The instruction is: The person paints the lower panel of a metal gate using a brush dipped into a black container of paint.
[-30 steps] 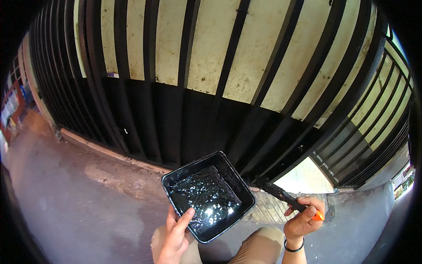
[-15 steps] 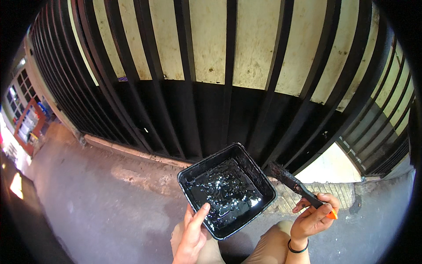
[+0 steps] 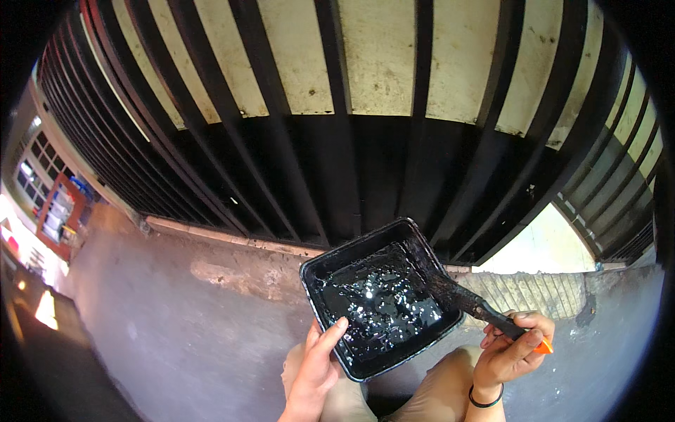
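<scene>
Left hand (image 3: 315, 373) is gripping the near left corner of a black paint tray (image 3: 380, 299), thumb hooked over the rim and the other fingers hidden beneath, so the tray is being held up off the ground and roughly level; glossy black paint is pooling inside rather than running out.

Right hand (image 3: 510, 352) is closing its fingers round the handle of a paintbrush (image 3: 464, 301), orange handle end poking out past the palm. Bristles are lying over the tray's right rim, likely so drips are falling back into the paint.

Tray is hovering above the person's knees (image 3: 429, 383), close in front of a black-painted metal gate (image 3: 337, 169).

Concrete ground (image 3: 176, 316) is stretching off to the left, dusty and stained.
</scene>
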`<state>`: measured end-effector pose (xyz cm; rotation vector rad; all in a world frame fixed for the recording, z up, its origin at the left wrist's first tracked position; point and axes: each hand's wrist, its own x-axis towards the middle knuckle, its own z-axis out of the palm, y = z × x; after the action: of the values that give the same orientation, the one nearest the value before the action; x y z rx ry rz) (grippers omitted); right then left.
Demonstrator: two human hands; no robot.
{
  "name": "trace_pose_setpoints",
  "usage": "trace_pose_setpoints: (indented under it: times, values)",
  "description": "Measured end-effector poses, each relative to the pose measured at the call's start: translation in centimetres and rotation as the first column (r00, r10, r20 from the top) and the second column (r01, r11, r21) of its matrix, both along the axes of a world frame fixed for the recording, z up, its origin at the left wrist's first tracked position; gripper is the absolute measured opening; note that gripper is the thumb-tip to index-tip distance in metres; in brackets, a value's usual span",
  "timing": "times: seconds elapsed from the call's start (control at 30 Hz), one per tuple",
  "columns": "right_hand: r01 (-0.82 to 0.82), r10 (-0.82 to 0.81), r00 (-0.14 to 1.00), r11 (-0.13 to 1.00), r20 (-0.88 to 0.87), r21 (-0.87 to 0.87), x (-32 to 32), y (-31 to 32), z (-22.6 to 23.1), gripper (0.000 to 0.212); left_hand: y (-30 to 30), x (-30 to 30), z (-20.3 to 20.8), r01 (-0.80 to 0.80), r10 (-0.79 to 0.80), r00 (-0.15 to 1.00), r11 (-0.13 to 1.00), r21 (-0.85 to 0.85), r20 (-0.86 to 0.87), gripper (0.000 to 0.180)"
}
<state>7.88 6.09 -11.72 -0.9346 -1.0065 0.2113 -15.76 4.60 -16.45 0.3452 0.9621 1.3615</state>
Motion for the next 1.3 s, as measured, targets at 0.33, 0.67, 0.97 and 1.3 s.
trace_pose_setpoints:
  times: [0.33, 0.67, 0.97, 1.3]
  values:
    - [-0.109, 0.100, 0.991, 0.990, 0.094, 0.094, 0.8, -0.7, -0.4, 0.044, 0.7, -0.5, -0.2, 0.035, -0.034, 0.999, 0.999, -0.023, 0.032, 0.046]
    - [-0.122, 0.107, 0.984, 0.988, 0.144, 0.099, 2.9, -0.5, -0.4, 0.043, 2.0, -0.8, -2.3, 0.197, -0.172, 0.955, 0.977, -0.084, 0.243, 0.046]
    - [-0.230, 0.233, 0.971, 0.971, -0.049, 0.071, 3.0, -0.3, -1.1, 0.046, 3.0, -0.2, -2.6, 0.249, -0.223, 0.950, 0.963, -0.100, 0.218, 0.044]
    - [-0.241, 0.244, 0.967, 0.969, 0.075, -0.052, 3.3, -1.5, -1.2, 0.045, 2.4, -2.1, -4.7, 0.173, -0.148, 0.954, 0.982, -0.076, 0.262, 0.046]
